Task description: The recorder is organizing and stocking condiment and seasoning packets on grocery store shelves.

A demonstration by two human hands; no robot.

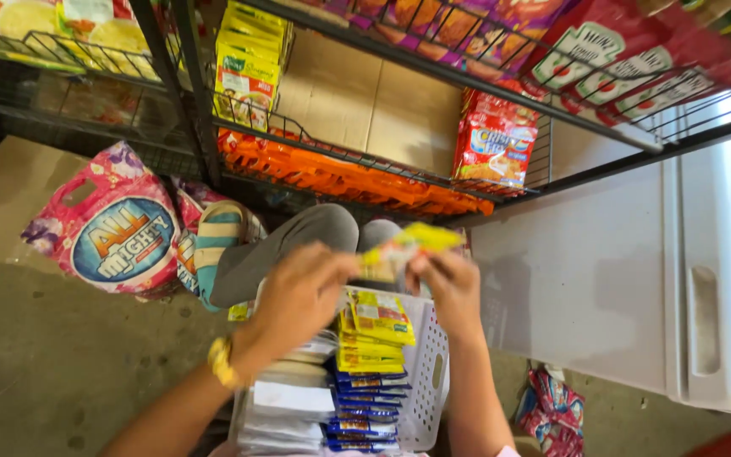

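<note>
White basket (433, 372) of sachets at my knees, my left hand (298, 296) and right hand (450, 288) above its far edge, fingers pinching one yellow packet (408, 245).

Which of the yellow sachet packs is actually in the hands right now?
The blurred yellow pack raised between the left hand and right hand; the other yellow packs lie stacked in the white basket below.

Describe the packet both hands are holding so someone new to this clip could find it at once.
Start at the white slotted basket in the lower middle, filled with stacked sachets. Just above it, the left hand and right hand meet on a small yellow packet. Unlike the yellow sachets in the basket, it is raised and blurred.
</note>
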